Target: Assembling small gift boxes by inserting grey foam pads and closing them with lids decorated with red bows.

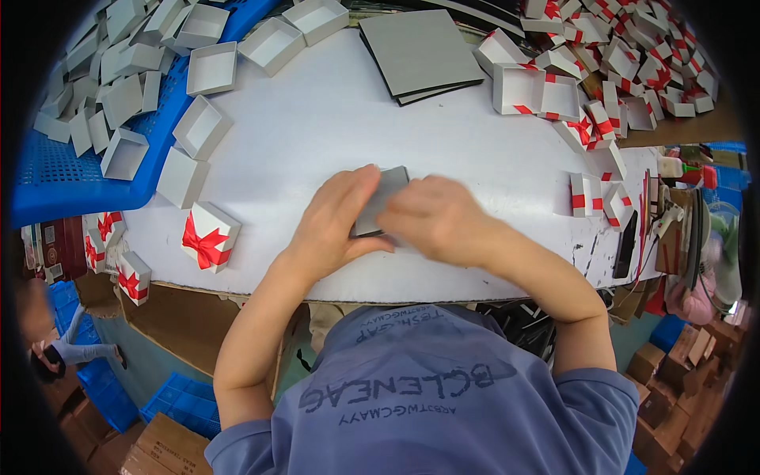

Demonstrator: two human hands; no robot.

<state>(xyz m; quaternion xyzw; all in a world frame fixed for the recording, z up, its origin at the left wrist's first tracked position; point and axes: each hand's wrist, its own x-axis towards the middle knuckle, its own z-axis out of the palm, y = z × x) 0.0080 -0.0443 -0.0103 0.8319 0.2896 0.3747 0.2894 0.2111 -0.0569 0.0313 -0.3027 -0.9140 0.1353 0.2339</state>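
Observation:
A small flat grey rectangular piece with dark edges (385, 196) is between my hands at the middle of the white table. My left hand (332, 218) grips its left side, with the thumb along the near edge. My right hand (439, 222) is slightly blurred, its fingers curled against the piece's right side; whatever they pinch is hidden. To the left sits a white box with a red ribbon bow (210, 237). Beyond my hands lie larger grey sheets with dark undersides (419, 51).
A blue plastic basket (71, 178) heaped with plain white boxes stands far left. Open white trays (203, 127) line its side. Red-ribboned boxes (633, 59) pile up at the far right. A slim black object (626, 245) lies by the right edge. Another person (75, 348) is at lower left.

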